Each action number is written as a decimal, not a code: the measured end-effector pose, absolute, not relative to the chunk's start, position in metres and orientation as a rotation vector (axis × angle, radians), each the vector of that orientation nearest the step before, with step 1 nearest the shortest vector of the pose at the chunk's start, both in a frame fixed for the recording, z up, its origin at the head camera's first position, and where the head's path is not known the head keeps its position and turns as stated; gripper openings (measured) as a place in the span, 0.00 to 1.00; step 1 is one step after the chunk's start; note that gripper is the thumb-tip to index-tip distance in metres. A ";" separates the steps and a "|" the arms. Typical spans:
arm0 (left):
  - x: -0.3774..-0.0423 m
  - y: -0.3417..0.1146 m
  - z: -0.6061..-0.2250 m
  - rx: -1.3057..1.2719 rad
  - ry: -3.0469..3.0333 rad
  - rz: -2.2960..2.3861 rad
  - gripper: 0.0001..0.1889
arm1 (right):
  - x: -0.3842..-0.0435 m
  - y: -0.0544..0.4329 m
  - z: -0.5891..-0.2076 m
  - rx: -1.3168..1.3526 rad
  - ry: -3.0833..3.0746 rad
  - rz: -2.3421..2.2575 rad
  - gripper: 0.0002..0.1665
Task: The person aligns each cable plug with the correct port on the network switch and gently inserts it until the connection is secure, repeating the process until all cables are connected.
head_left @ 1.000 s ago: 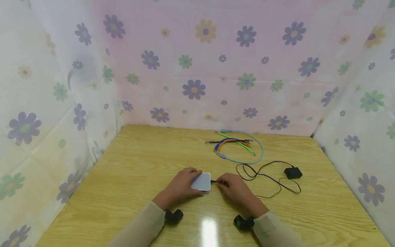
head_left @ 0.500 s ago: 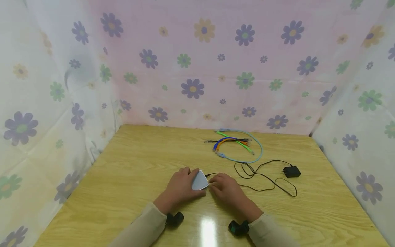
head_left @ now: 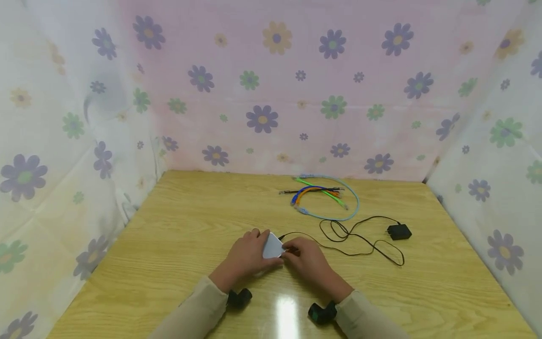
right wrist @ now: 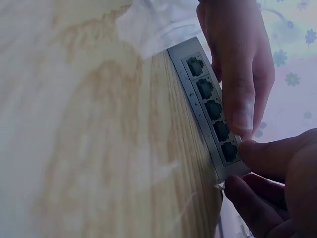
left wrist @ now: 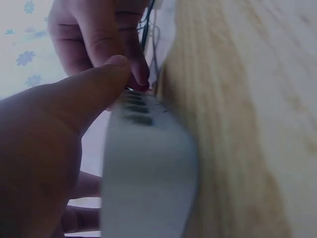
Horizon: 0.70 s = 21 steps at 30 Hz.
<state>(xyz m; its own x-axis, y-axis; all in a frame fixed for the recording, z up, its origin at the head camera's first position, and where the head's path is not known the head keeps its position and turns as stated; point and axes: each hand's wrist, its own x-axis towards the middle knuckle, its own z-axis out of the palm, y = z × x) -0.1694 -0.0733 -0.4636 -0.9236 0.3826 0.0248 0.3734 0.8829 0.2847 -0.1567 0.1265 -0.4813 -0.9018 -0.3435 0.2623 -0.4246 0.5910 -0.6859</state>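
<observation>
A small white network switch with a grey top sits on the table, turned at an angle. Its row of Ethernet ports faces the right wrist camera, and no plug shows in them. My left hand grips the switch from the left, thumb along the near side and fingers over the far side. My right hand pinches the switch's right-hand corner, thumb and finger at the end of the port row in the right wrist view. A thin black power cable leaves the switch's back-right side.
The black power adapter lies at the right, its cable looped on the wooden table. Behind the hands, several coloured network cables lie crossed. Flower-patterned cloth walls the table's back and sides.
The switch has turned counterclockwise, so its cable side now points to the back right. My right hand has let go of the cable and moved left onto the switch's corner.
</observation>
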 end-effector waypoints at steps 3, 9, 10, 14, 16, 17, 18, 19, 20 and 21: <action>-0.171 -0.075 -0.458 0.592 2.950 0.514 0.50 | -0.160 0.126 -0.481 0.643 -2.712 1.243 0.09; -0.177 -0.083 -0.451 0.647 2.826 0.589 0.49 | -0.166 0.125 -0.481 0.647 -2.710 1.267 0.10; -0.177 -0.084 -0.450 0.666 2.814 0.592 0.49 | -0.167 0.125 -0.481 0.643 -2.713 1.288 0.10; -0.178 -0.089 -0.450 0.725 2.772 0.582 0.50 | -0.168 0.123 -0.479 0.617 -2.736 1.383 0.11; -0.178 -0.091 -0.449 0.737 2.748 0.588 0.51 | -0.168 0.122 -0.479 0.607 -2.746 1.412 0.11; -0.178 -0.092 -0.448 0.743 2.734 0.597 0.51 | -0.168 0.122 -0.478 0.603 -2.750 1.420 0.11; -0.178 -0.093 -0.447 0.747 2.719 0.604 0.51 | -0.169 0.122 -0.478 0.607 -2.752 1.420 0.11; -0.178 -0.093 -0.446 0.751 2.706 0.618 0.51 | -0.169 0.122 -0.477 0.606 -2.756 1.426 0.12; -0.178 -0.094 -0.444 0.759 2.695 0.625 0.51 | -0.170 0.122 -0.477 0.607 -2.760 1.429 0.12; -0.178 -0.094 -0.442 0.767 2.687 0.622 0.52 | -0.171 0.122 -0.477 0.605 -2.766 1.435 0.12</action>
<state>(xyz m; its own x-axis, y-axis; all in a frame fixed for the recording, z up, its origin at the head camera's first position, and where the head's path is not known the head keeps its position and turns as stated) -0.1775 -0.0938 -0.4424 -0.8206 0.5531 -0.1440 0.4336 0.7665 0.4737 -0.1711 0.1216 -0.4772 -0.9268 -0.3469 0.1441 -0.3175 0.5185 -0.7939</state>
